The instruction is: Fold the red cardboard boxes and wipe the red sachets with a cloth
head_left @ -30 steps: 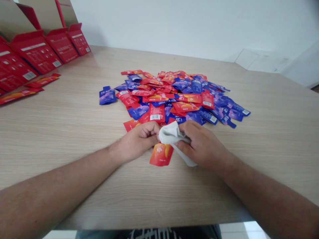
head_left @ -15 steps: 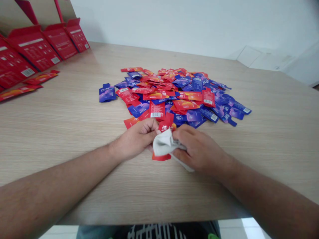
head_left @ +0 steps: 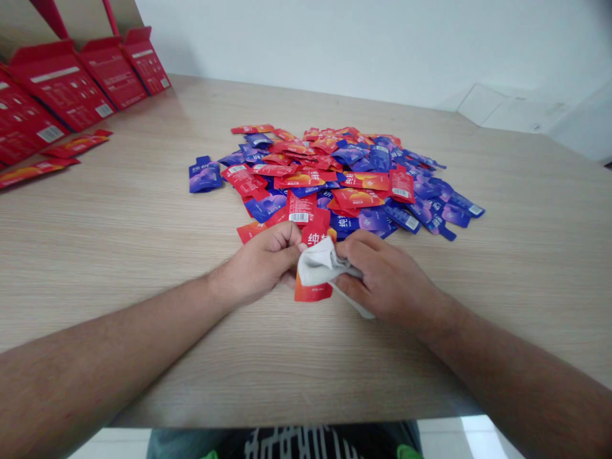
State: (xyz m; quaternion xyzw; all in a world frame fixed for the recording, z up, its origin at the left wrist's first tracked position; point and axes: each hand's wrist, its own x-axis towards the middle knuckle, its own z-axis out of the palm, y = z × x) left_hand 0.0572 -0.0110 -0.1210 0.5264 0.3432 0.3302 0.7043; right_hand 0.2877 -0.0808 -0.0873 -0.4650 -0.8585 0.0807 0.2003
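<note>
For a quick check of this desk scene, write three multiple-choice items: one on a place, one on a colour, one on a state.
1. Where is the white cloth?
A) Inside a carton
B) On the red sachet, between the left hand and the right hand
C) On the floor

2. Which two colours fill the pile of sachets?
A) Red and blue
B) Green and white
C) Black and yellow

3. How is the right hand set?
A) Flat and open on the table
B) Raised and empty
C) Closed on the cloth

Answers:
1. B: the cloth lies against the sachet where the hands meet.
2. A: the sachets show red and blue faces.
3. C: its fingers fold over the cloth.
</note>
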